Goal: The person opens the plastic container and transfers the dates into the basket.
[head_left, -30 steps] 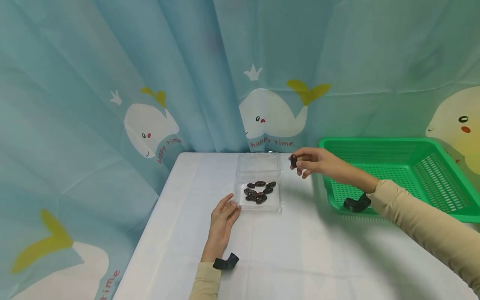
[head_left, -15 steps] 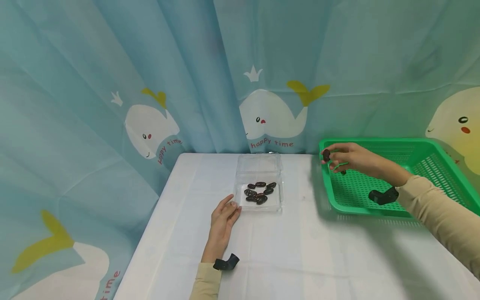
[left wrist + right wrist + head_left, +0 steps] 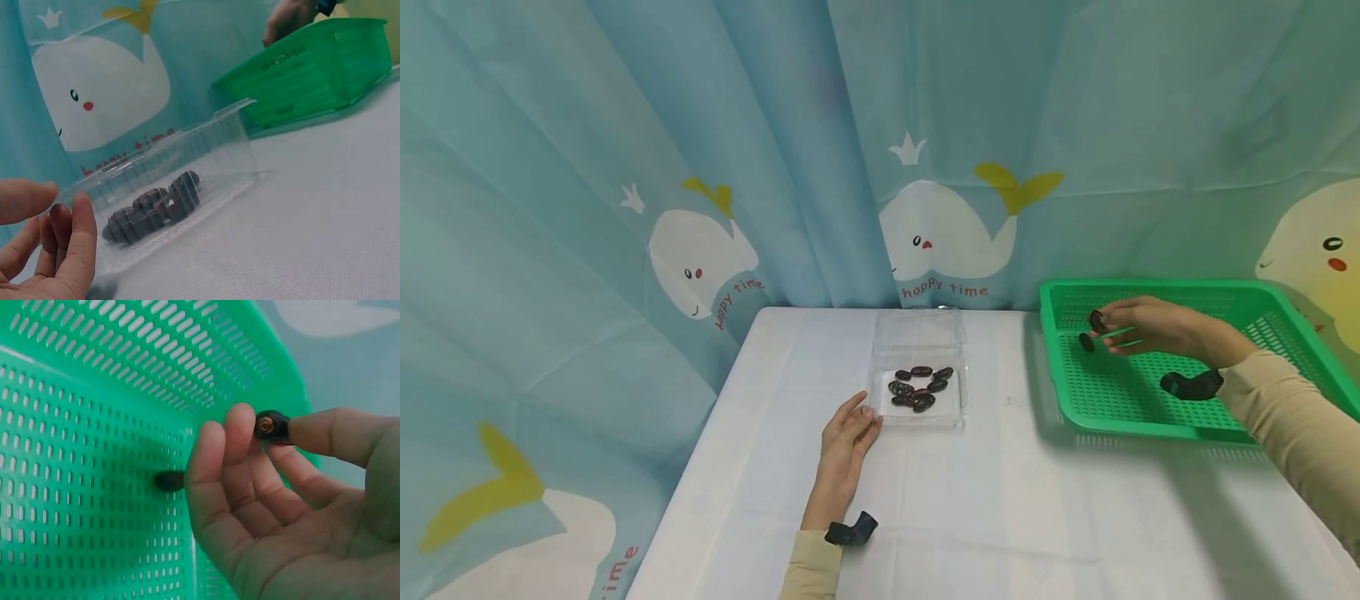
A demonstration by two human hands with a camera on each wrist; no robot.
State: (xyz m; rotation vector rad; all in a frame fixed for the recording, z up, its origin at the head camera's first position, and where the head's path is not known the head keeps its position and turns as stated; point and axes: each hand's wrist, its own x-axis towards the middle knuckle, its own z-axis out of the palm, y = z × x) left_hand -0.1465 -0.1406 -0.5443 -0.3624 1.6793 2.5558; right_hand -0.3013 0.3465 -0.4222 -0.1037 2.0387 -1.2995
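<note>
My right hand [image 3: 1165, 327] is over the left part of the green basket [image 3: 1150, 429], pinching a dark brown date [image 3: 271, 427] between thumb and fingertips. The date's pale stem end shows in the right wrist view. Another date [image 3: 1086, 342] lies in the basket below those fingers. My left hand [image 3: 844, 446] holds the near left corner of a clear plastic box [image 3: 951, 408], thumb and fingertips at its rim in the left wrist view. Several dark, wrinkled dates [image 3: 923, 402] lie loosely grouped inside this box. Its transparent lid [image 3: 917, 329] is folded back, away from me.
Both containers stand on a table with a white cloth [image 3: 970, 508], the basket to the right of the box. A blue curtain [image 3: 805, 167] with whale prints hangs close behind the table's far edge. A black band [image 3: 852, 529] is on the left wrist.
The right hand has carried its date rightward, from beside the plastic box to over the green basket. The left hand stays at the box corner, and the dates in the box have not moved.
</note>
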